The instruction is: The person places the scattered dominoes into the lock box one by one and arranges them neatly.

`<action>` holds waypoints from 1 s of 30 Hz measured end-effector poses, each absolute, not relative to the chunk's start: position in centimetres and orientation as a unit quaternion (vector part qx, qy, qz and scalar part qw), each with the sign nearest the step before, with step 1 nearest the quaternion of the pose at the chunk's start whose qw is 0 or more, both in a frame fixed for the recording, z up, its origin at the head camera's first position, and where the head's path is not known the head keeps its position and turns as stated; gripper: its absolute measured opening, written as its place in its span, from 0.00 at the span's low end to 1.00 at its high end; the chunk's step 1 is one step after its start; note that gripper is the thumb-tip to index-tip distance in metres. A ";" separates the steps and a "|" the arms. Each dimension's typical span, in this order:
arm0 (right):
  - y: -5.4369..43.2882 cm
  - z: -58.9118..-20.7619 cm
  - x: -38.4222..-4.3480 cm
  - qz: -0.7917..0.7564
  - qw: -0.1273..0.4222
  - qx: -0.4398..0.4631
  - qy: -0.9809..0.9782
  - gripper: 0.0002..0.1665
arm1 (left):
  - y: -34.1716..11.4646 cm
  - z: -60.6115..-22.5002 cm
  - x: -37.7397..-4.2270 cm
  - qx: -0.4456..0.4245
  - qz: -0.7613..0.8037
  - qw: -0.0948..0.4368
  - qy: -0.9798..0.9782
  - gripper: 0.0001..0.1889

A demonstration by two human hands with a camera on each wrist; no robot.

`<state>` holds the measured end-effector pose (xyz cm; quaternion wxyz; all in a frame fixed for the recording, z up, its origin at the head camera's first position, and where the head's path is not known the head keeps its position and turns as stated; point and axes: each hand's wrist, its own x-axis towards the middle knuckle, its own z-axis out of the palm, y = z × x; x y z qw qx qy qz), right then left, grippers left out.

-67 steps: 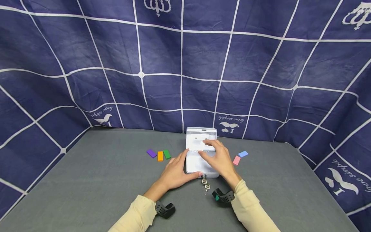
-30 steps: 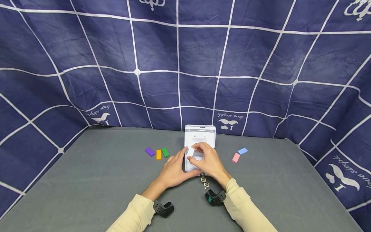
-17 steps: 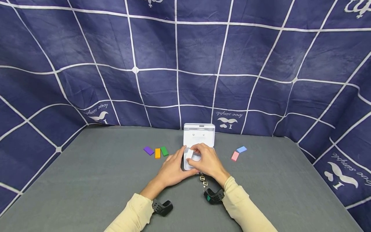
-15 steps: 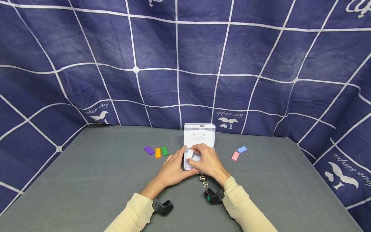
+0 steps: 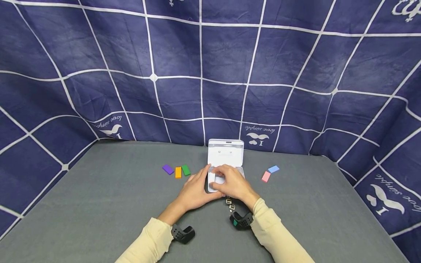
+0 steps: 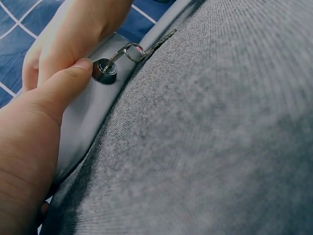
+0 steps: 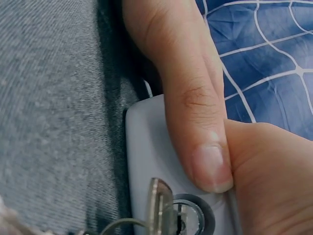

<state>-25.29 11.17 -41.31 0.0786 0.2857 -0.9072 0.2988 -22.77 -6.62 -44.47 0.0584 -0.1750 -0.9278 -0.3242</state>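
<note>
A small white cash box (image 5: 225,153) stands at the back centre with its lid up. My left hand (image 5: 195,191) holds it, fingers along the left side and thumb (image 6: 68,81) against the front beside the lock (image 6: 104,71). Inside the box, my right hand (image 5: 235,183) pinches a white block (image 5: 212,177) between thumb and fingertips, near the left wall. The block's lower part is hidden. A key (image 7: 159,208) sits in the lock, with a ring and a second key (image 6: 161,43) hanging from it.
Left of the box lie a purple block (image 5: 168,169), an orange block (image 5: 178,172) and a green block (image 5: 186,170). To its right are a pink block (image 5: 266,176) and a blue block (image 5: 273,169). A blue curtain (image 5: 177,98) borders the grey tabletop (image 5: 115,204).
My right hand came down from the lid area into the box, where it holds the white block. Block and hand have shifted slightly left. My left hand stays on the box.
</note>
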 end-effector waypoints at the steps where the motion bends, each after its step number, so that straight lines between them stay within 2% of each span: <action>1: 11.1 -41.3 -25.3 0.302 0.072 0.289 -0.906 0.21 | -6.7 -44.4 -22.8 -0.174 -0.324 0.057 -0.928 0.58; 15: 10.9 -40.8 -25.5 0.318 0.014 0.289 -0.903 0.20 | -6.7 -44.4 -22.8 -0.169 -0.334 0.056 -0.926 0.58; 30: 10.8 -40.9 -25.7 0.324 0.000 0.271 -0.906 0.20 | -6.7 -44.4 -22.7 -0.167 -0.327 0.052 -0.929 0.59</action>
